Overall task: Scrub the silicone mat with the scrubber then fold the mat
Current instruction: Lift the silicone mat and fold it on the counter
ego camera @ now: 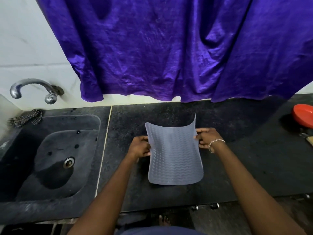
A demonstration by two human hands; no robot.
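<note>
A grey silicone mat (174, 153) with a wavy ribbed pattern hangs above the black counter (237, 167), bowed so its far corners curl upward. My left hand (140, 147) pinches its left edge. My right hand (205, 139), with a silver bracelet on the wrist, pinches its right edge. The mat's near end curves down close to the counter. No scrubber is in view.
A dark sink (55, 155) with a metal drain lies at the left, under a chrome tap (33, 89). A checked cloth (27, 117) sits at the sink's back corner. A red bowl (304, 115) stands at the far right. A purple curtain (169, 48) hangs behind.
</note>
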